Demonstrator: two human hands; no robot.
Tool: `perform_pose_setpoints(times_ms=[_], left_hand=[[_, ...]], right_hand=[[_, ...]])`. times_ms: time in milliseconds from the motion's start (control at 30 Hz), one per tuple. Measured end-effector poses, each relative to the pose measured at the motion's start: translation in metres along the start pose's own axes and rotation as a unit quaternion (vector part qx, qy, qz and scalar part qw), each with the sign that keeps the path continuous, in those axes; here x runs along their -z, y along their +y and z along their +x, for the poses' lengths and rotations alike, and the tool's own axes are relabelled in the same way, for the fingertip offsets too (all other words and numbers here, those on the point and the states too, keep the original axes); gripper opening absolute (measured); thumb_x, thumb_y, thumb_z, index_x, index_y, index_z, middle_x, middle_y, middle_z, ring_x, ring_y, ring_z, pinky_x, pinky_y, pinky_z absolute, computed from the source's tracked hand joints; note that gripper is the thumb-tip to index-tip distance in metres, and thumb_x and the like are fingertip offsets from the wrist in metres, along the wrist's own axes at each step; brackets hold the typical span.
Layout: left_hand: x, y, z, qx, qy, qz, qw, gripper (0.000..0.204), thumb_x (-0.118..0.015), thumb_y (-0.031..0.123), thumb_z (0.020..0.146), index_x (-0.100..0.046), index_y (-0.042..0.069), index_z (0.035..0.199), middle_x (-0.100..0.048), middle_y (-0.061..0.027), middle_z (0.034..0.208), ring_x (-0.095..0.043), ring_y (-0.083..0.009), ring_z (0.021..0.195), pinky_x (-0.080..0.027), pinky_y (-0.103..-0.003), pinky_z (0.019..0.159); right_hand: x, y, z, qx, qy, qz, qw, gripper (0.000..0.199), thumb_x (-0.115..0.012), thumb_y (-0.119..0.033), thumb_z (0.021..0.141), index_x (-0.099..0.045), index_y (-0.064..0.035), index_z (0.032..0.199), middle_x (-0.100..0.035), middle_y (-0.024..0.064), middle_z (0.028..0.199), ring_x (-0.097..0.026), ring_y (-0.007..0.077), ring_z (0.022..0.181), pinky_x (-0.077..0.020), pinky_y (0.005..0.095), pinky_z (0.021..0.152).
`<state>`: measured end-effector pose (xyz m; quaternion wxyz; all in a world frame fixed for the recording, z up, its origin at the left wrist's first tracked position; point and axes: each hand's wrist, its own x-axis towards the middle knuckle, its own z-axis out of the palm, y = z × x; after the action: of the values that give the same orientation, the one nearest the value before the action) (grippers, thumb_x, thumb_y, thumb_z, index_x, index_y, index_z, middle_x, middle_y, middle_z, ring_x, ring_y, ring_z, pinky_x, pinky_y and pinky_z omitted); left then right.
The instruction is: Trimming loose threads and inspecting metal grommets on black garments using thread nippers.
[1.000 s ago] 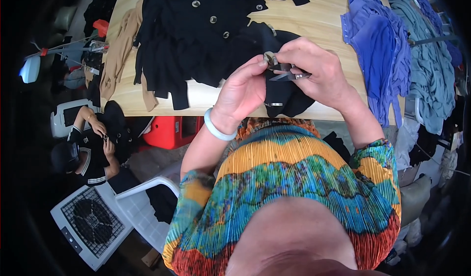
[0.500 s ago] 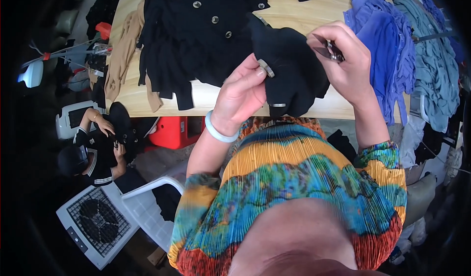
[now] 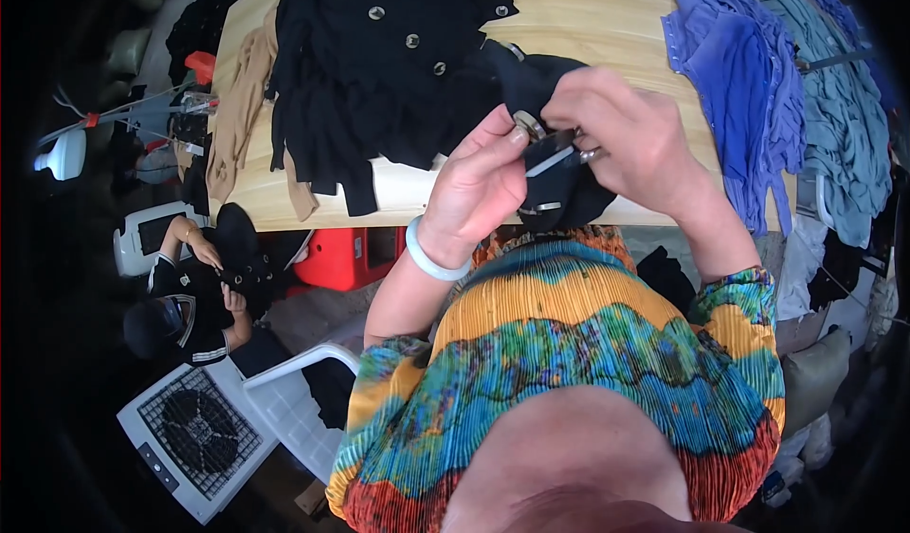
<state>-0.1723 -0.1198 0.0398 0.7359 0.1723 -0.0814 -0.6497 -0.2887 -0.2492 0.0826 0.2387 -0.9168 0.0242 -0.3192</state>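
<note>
Your left hand [image 3: 472, 180]: thumb and fingers pinching a round button [image 3: 528, 125] on black cloth [image 3: 569, 196], above the table's near edge. Your right hand [image 3: 637, 144]: fingers curled around small snips [image 3: 552, 163], blades pointing leftward, just beside the button. Open room: bare wood between the black cloth and a blue-purple garment [image 3: 735, 106] at the right edge; a narrower bare strip along the near edge, left. Surface: pale wooden table [image 3: 607, 16]; black buttoned garment [image 3: 379, 87], centre-left; tan garment [image 3: 242, 106], left edge. Room: co-worker [image 3: 194, 301], white chair [image 3: 303, 400], lower left.
</note>
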Motion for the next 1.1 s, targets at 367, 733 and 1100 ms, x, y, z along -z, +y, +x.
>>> perform_pose_setpoints(times_ms=[367, 733, 1100], left_hand=[[-0.014, 0.002, -0.004, -0.058, -0.015, 0.032, 0.998, 0.039, -0.046, 0.007, 0.085, -0.036, 0.003, 0.123, -0.045, -0.0104, 0.120, -0.042, -0.0221, 0.114, -0.034, -0.038, 0.097], [-0.007, -0.007, -0.001, -0.125, -0.072, 0.033, 0.989, 0.038, -0.045, 0.006, 0.085, -0.038, 0.006, 0.123, -0.045, -0.0075, 0.120, -0.041, -0.0202, 0.114, -0.030, -0.036, 0.099], [-0.001, -0.013, 0.001, -0.111, -0.070, -0.003, 0.991, 0.037, -0.046, 0.006, 0.085, -0.040, 0.009, 0.122, -0.046, -0.0066, 0.120, -0.041, -0.0198, 0.114, -0.029, -0.035, 0.099]], right_hand=[[0.012, -0.017, -0.020, -0.200, 0.097, 0.233, 0.947, 0.029, -0.064, -0.010, 0.073, -0.050, -0.0013, 0.097, -0.053, 0.0064, 0.076, -0.051, 0.0104, 0.065, -0.0413, 0.0214, 0.057], [-0.007, -0.033, -0.031, -0.238, 0.061, 0.250, 0.937, 0.023, -0.063, -0.006, 0.074, -0.051, 0.0004, 0.092, -0.048, 0.0020, 0.063, -0.045, 0.0052, 0.051, -0.0362, 0.0180, 0.045], [-0.016, -0.029, -0.028, -0.232, 0.077, 0.247, 0.938, 0.021, -0.063, -0.007, 0.075, -0.051, 0.0014, 0.090, -0.049, 0.0022, 0.061, -0.044, 0.0046, 0.049, -0.0351, 0.0183, 0.043]])
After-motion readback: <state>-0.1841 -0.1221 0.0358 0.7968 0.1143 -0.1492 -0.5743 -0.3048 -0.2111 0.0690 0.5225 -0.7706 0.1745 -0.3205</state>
